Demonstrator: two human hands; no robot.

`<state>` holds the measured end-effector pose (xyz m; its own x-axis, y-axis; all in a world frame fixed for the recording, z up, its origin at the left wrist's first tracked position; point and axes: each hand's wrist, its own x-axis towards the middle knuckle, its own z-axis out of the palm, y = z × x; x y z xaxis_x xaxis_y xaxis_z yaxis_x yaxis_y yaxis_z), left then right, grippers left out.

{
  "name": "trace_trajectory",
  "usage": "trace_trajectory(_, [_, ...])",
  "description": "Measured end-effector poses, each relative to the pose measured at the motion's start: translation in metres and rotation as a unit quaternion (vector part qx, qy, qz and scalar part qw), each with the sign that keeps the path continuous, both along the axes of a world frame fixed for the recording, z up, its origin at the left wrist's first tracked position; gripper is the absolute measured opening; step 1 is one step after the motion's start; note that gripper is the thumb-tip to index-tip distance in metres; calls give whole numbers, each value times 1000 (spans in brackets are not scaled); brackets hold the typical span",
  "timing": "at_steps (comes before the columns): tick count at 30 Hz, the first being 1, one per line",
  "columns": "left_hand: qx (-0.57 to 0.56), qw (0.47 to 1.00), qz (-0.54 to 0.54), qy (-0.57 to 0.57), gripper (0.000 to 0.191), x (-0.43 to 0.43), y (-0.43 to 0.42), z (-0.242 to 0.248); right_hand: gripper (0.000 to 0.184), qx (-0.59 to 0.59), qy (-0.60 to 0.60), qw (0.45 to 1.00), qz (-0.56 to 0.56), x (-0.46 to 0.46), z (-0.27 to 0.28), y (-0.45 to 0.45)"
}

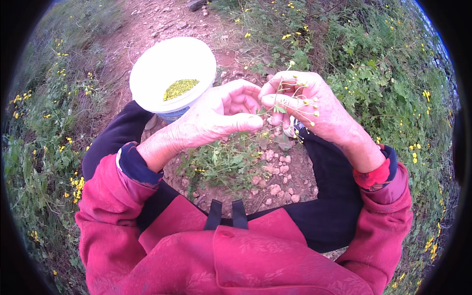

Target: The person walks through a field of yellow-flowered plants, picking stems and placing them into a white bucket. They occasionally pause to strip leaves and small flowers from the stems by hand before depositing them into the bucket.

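Note:
In my right hand (302, 96) is a thin green sprig (291, 103), pinched between thumb and fingers. Its stalks fan out across the hand and carry small round yellow-green buds. My left hand (232, 110) is cupped just beside it, fingers curled and thumb stretched toward a leaf of the sprig. Whether the left palm holds anything is hidden. Behind the left wrist stands a white plastic bucket (166, 61), tilted toward me in view, with a heap of small yellow-green buds (180, 89) inside. Leafy green stems (228, 158) lie on the ground below my hands.
My dark-trousered legs (335, 221) are spread around a stony patch of soil (280, 180). A reddish dirt path (155, 22) runs up beyond the bucket. Green plants with yellow flowers (372, 77) grow on the right, and more yellow flowers (76, 188) on the left.

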<state>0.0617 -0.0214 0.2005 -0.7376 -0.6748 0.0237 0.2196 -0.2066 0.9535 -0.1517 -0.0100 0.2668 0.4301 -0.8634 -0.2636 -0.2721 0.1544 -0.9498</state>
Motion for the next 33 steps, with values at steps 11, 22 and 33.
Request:
trace_trajectory(11, [-2,977,203,-58,20,0,2,-3,48,108,-144,981,71,-1,4,1])
trace_trajectory(22, [58,992,115,6,21,-5,9,8,15,52,-69,996,-7,-1,-9,-2])
trace_trajectory(33, [-35,979,191,-66,14,2,8,7,48,116,-108,987,6,3,-6,0])
